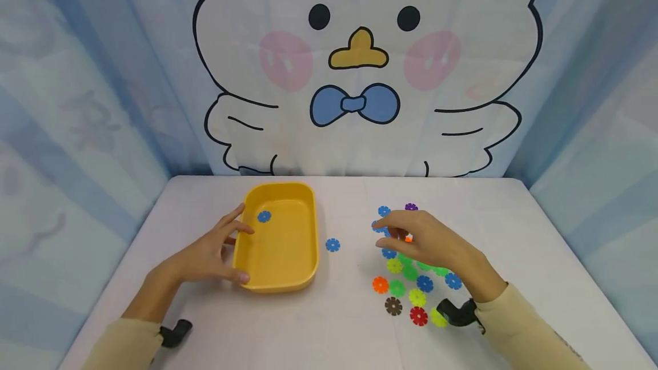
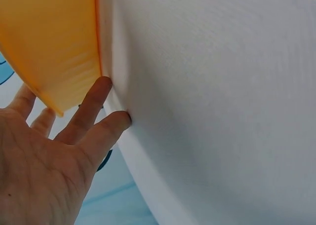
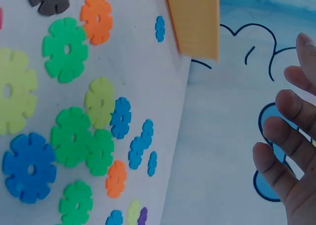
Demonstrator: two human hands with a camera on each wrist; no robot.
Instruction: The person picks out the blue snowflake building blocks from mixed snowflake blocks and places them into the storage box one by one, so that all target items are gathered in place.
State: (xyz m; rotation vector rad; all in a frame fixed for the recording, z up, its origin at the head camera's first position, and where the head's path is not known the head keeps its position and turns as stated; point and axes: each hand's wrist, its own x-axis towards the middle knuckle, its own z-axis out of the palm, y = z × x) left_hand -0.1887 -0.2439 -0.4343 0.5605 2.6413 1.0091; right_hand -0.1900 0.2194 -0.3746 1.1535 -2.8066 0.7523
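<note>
My left hand [image 1: 208, 256] rests along the left side of a yellow tray [image 1: 280, 288]. Its fingers are spread, with fingertips at the rim and the thumb by the near left corner; in the left wrist view two fingertips reach down by the tray's foot. One blue flower-shaped plastic disc [image 1: 264, 217] lies inside the tray. Over the loose discs on the right hovers my right hand [image 1: 429, 238], its thumb and fingers apart. The right wrist view shows its fingers loosely bent and holding nothing. Blue discs [image 1: 389, 253] lie below its fingertips, partly hidden by the hand.
A single blue disc [image 1: 332, 245] lies between tray and pile. Several green, yellow, orange, red and brown discs [image 1: 393, 306] spread over the white table [image 1: 329, 336] at right. Behind hangs a curtain [image 1: 354, 147] with a cartoon bird; more curtain flanks both sides.
</note>
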